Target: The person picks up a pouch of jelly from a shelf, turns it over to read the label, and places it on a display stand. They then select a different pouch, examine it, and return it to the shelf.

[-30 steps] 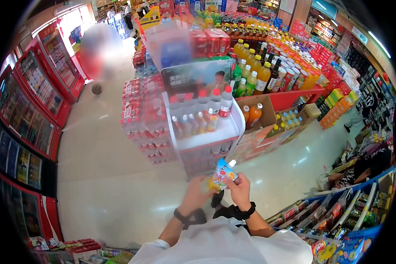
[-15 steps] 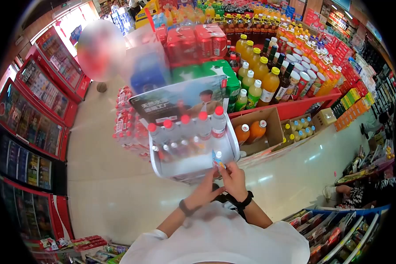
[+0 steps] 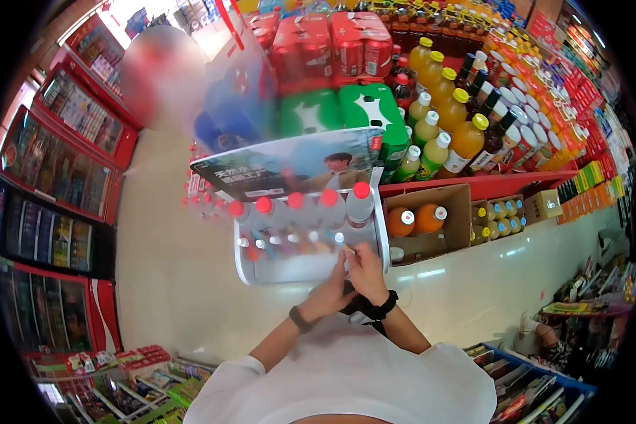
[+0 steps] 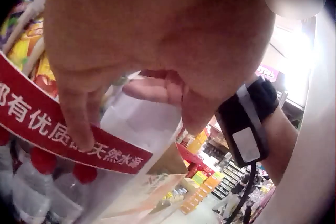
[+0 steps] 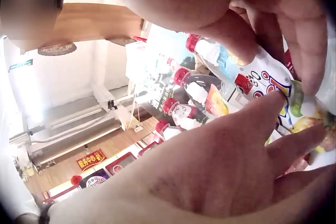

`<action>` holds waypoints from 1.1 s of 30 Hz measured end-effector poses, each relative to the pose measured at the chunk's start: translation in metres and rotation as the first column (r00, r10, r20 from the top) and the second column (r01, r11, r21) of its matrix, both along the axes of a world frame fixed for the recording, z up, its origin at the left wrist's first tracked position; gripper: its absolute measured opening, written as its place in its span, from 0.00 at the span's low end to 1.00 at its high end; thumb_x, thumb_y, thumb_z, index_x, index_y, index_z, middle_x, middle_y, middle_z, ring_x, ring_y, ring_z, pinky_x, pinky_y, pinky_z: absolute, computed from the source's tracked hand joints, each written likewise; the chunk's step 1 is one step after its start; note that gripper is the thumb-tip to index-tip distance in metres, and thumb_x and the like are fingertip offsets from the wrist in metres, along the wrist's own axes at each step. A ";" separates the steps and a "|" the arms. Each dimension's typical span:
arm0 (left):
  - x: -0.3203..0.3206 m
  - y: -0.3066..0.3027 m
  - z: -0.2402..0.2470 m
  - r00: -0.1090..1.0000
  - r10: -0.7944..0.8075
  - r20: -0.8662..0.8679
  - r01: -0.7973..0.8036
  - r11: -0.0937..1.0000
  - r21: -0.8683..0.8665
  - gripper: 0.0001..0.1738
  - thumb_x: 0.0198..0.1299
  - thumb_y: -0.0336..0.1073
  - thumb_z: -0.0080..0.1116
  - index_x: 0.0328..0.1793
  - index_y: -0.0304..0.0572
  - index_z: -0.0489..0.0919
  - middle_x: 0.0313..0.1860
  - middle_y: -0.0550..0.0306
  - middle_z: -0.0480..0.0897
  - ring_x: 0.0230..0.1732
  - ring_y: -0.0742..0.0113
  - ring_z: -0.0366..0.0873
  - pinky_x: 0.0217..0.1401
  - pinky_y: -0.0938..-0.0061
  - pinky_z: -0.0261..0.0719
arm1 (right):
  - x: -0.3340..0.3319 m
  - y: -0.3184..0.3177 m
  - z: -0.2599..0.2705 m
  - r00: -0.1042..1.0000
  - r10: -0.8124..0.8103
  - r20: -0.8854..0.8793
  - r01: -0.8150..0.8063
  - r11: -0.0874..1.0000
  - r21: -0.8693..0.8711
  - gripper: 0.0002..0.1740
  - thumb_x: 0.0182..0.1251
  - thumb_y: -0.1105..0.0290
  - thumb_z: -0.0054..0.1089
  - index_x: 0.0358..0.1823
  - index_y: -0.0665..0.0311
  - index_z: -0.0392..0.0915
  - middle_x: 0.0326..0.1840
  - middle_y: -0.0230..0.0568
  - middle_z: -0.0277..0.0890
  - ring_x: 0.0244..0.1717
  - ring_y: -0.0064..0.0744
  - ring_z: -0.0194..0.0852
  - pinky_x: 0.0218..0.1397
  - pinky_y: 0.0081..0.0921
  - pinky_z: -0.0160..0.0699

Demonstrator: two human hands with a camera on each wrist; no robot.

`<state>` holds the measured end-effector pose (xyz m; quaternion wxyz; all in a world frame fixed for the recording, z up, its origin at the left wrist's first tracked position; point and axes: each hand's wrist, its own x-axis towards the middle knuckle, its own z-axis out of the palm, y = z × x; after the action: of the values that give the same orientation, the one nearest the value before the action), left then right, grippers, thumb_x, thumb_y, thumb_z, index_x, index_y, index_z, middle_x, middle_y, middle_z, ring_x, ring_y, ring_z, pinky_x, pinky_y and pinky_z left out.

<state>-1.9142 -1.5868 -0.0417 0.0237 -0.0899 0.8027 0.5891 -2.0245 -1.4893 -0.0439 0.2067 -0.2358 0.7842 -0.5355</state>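
Observation:
At the right end of a row of spouted pouches [image 3: 293,244], a white-capped drink pouch [image 5: 265,79] stands over the shelf of a white display stand [image 3: 290,272]. My right hand [image 3: 365,273] grips this pouch by its side, with its thumb on the printed front in the right wrist view. Beside it, my left hand [image 3: 326,293] has its fingers fairly straight, and in the right wrist view they lie against the lower part of the pouch. Behind the row are several red-capped water bottles [image 3: 360,203]. In the left wrist view my left hand hides the pouch.
A printed sign board [image 3: 290,166] rises behind the bottles. To the right stand a carton [image 3: 431,247] with orange drink bottles and a red-edged island of drinks. Red drink fridges [image 3: 56,184] line the left side. Snack racks [image 3: 523,389] stand close by at the lower right.
Both hands have moved forward to the stand, bringing the pouch from in front of it to the right end of the pouch row. The head view has moved closer to the stand.

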 end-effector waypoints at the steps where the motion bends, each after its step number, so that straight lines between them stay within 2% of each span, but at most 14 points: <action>1: -0.002 -0.003 0.002 0.999 0.004 0.033 -0.005 1.000 0.006 0.61 0.63 0.35 0.68 0.84 0.28 0.31 0.80 0.32 0.59 0.72 0.43 0.73 0.70 0.60 0.74 | -0.002 -0.003 -0.001 1.000 0.008 -0.010 -0.007 1.000 0.027 0.12 0.78 0.62 0.54 0.47 0.64 0.73 0.35 0.56 0.78 0.38 0.57 0.80 0.39 0.47 0.76; 4: -0.007 -0.008 0.026 0.990 0.054 0.128 -0.054 0.999 -0.002 0.61 0.62 0.36 0.69 0.84 0.28 0.32 0.76 0.32 0.67 0.64 0.45 0.80 0.61 0.62 0.79 | -0.004 -0.012 -0.005 0.998 0.006 -0.056 -0.007 1.000 -0.021 0.09 0.76 0.69 0.58 0.45 0.68 0.72 0.30 0.47 0.77 0.32 0.33 0.77 0.36 0.34 0.74; 7: -0.013 -0.007 0.004 0.979 0.138 -0.147 -0.154 0.983 -0.097 0.59 0.62 0.36 0.68 0.85 0.30 0.35 0.70 0.34 0.73 0.54 0.45 0.84 0.53 0.62 0.82 | -0.008 -0.018 -0.011 1.000 -0.013 0.000 0.013 1.000 0.019 0.09 0.76 0.70 0.58 0.48 0.68 0.73 0.35 0.44 0.79 0.37 0.30 0.79 0.40 0.32 0.76; 10: -0.012 -0.011 0.009 0.976 0.131 0.173 -0.128 0.991 -0.029 0.64 0.55 0.38 0.72 0.86 0.39 0.36 0.81 0.37 0.60 0.63 0.41 0.80 0.65 0.61 0.79 | -0.007 -0.019 -0.023 0.999 -0.015 0.046 0.022 0.988 -0.152 0.10 0.75 0.72 0.58 0.53 0.68 0.74 0.42 0.43 0.80 0.41 0.31 0.81 0.46 0.29 0.78; 11: -0.009 -0.010 0.008 0.981 0.162 0.107 -0.156 0.986 -0.064 0.58 0.57 0.38 0.71 0.85 0.38 0.42 0.77 0.36 0.64 0.56 0.43 0.81 0.59 0.60 0.80 | -0.006 -0.015 -0.021 0.991 0.025 0.128 -0.005 0.988 -0.153 0.11 0.74 0.75 0.57 0.55 0.67 0.74 0.48 0.42 0.81 0.48 0.32 0.82 0.51 0.28 0.79; 13: -0.001 -0.007 0.005 0.975 0.217 -0.038 -0.220 0.966 -0.132 0.49 0.62 0.37 0.68 0.83 0.35 0.52 0.69 0.34 0.73 0.44 0.45 0.84 0.47 0.59 0.83 | 0.001 -0.012 0.005 0.999 -0.024 0.030 0.030 0.982 -0.189 0.12 0.73 0.76 0.57 0.56 0.66 0.74 0.52 0.43 0.82 0.52 0.32 0.81 0.53 0.28 0.78; 17: 0.032 -0.006 0.015 0.934 0.304 -0.188 -0.343 0.910 -0.234 0.37 0.62 0.38 0.68 0.75 0.38 0.66 0.63 0.39 0.78 0.43 0.49 0.83 0.49 0.60 0.82 | 0.016 -0.011 0.046 0.945 -0.158 -0.286 0.085 0.964 -0.253 0.12 0.71 0.78 0.59 0.54 0.65 0.76 0.59 0.46 0.82 0.58 0.33 0.79 0.57 0.29 0.76; 20: 0.071 -0.007 0.004 0.894 0.377 -0.241 -0.431 0.872 -0.232 0.30 0.62 0.37 0.68 0.70 0.39 0.73 0.59 0.44 0.82 0.44 0.52 0.83 0.52 0.61 0.81 | 0.033 -0.014 0.062 0.924 -0.163 -0.346 0.025 0.929 -0.370 0.11 0.70 0.79 0.60 0.52 0.64 0.77 0.61 0.46 0.82 0.57 0.32 0.79 0.59 0.28 0.74; 21: 0.087 -0.008 0.000 0.876 0.396 -0.275 -0.460 0.856 -0.234 0.28 0.64 0.38 0.67 0.69 0.38 0.74 0.58 0.43 0.82 0.43 0.52 0.83 0.52 0.61 0.81 | 0.044 -0.018 0.072 0.937 -0.160 -0.310 0.023 0.915 -0.402 0.07 0.70 0.80 0.59 0.47 0.65 0.79 0.57 0.45 0.83 0.55 0.31 0.79 0.57 0.25 0.74; 22: 0.103 -0.008 -0.001 0.857 0.414 -0.306 -0.490 0.840 -0.234 0.27 0.65 0.38 0.66 0.68 0.38 0.75 0.58 0.43 0.82 0.42 0.52 0.83 0.51 0.61 0.81 | 0.056 -0.023 0.075 0.942 -0.127 -0.311 -0.014 0.911 -0.413 0.07 0.69 0.79 0.60 0.46 0.66 0.80 0.54 0.45 0.84 0.52 0.32 0.80 0.56 0.27 0.76; 25: 0.159 -0.005 0.001 0.811 0.531 -0.244 -0.579 0.787 -0.214 0.24 0.65 0.39 0.65 0.65 0.39 0.77 0.57 0.43 0.82 0.42 0.52 0.82 0.51 0.61 0.81 | 0.098 -0.038 0.073 0.949 -0.006 -0.316 -0.128 0.908 -0.400 0.06 0.69 0.76 0.62 0.44 0.65 0.84 0.45 0.44 0.86 0.43 0.34 0.84 0.49 0.28 0.80; 28: 0.222 0.000 0.024 0.725 0.608 -0.323 -0.683 0.694 -0.228 0.20 0.62 0.32 0.67 0.60 0.40 0.79 0.53 0.50 0.84 0.36 0.58 0.82 0.41 0.66 0.81 | 0.163 -0.053 0.077 0.914 0.324 -0.245 -0.389 0.874 -0.292 0.08 0.71 0.72 0.61 0.47 0.64 0.84 0.44 0.43 0.85 0.41 0.34 0.84 0.48 0.28 0.80; 31: 0.288 0.013 0.015 0.587 0.751 -0.303 -0.809 0.542 -0.226 0.19 0.62 0.31 0.66 0.59 0.39 0.79 0.48 0.49 0.85 0.34 0.58 0.81 0.39 0.66 0.81 | 0.237 -0.060 0.080 0.769 0.637 -0.055 -0.639 0.762 -0.102 0.08 0.70 0.77 0.60 0.48 0.66 0.82 0.42 0.37 0.85 0.42 0.25 0.81 0.46 0.26 0.80; 33: 0.335 0.025 0.005 0.516 0.833 -0.200 -0.849 0.465 -0.251 0.18 0.61 0.29 0.64 0.58 0.38 0.79 0.45 0.48 0.85 0.34 0.58 0.82 0.39 0.66 0.81 | 0.286 -0.063 0.080 0.616 0.781 -0.106 -0.787 0.602 -0.134 0.10 0.72 0.70 0.60 0.49 0.65 0.83 0.42 0.40 0.85 0.42 0.29 0.83 0.46 0.28 0.81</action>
<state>-1.5789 -1.5620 -0.0369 -0.3035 -0.4606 0.7380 0.3887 -1.7382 -1.5528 0.0361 0.3854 -0.5816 0.5573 -0.4502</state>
